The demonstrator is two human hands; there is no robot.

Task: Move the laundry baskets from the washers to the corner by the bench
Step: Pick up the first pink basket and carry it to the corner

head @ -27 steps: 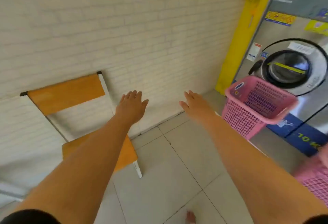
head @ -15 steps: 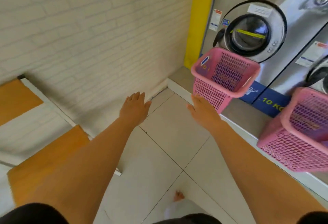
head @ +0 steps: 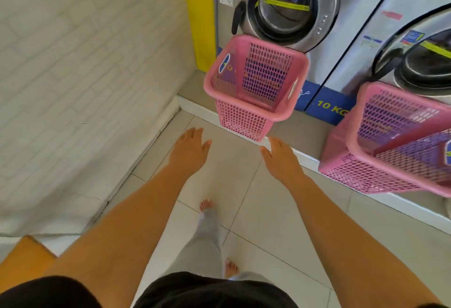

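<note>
Head view shows the left hand (head: 189,147) and right hand (head: 280,158) both open and empty, low in the middle. A pink basket (head: 256,83) sits just above them, by the washer (head: 288,9). Best to grab its rim on both sides. Another basket (head: 395,141) waits at the right.

2 pink plastic mesh laundry baskets sit on the raised ledge before the washers (head: 288,14). The left basket (head: 256,83) stands upright, empty, a blue oval label inside its left wall. The right basket (head: 390,141) tilts, partly cut off at the frame's edge.
</note>
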